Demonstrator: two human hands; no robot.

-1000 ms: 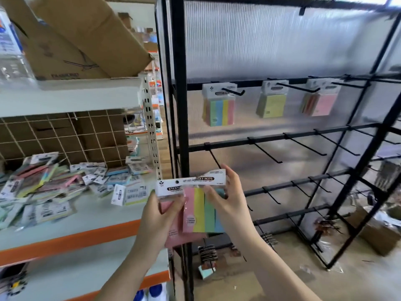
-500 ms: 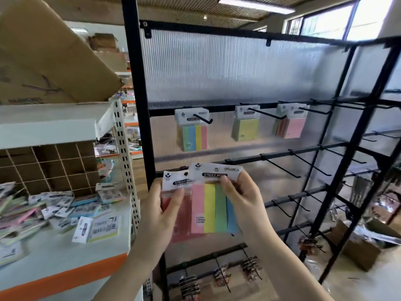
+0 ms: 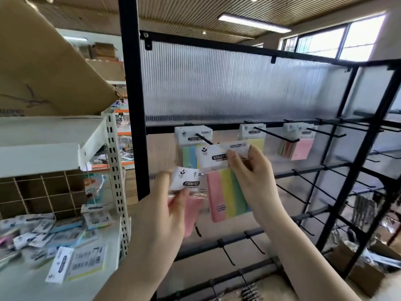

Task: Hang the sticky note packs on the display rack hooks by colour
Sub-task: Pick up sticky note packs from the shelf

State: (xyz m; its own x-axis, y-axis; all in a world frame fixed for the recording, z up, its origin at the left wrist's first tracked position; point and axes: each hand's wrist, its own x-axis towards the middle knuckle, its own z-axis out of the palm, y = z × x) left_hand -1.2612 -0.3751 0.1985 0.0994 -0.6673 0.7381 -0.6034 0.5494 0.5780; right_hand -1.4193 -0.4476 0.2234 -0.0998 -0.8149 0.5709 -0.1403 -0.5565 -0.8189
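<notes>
My left hand [image 3: 167,205] pinches a crinkly plastic pink pack [image 3: 192,198] by its white card header. My right hand [image 3: 251,177] grips the striped multicolour pack [image 3: 227,192], its header raised near the first thin black wire hook [image 3: 202,139], where a matching striped pack [image 3: 188,144] hangs before ribbed translucent panelling [image 3: 227,88].

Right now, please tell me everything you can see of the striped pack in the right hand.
The striped pack is a clear plastic sleeve with pink, yellow, green and blue note strips under a white card header printed "STICKY". The right hand pinches the header, holding it upright before the rack's top-left hook, not yet hung.
</notes>
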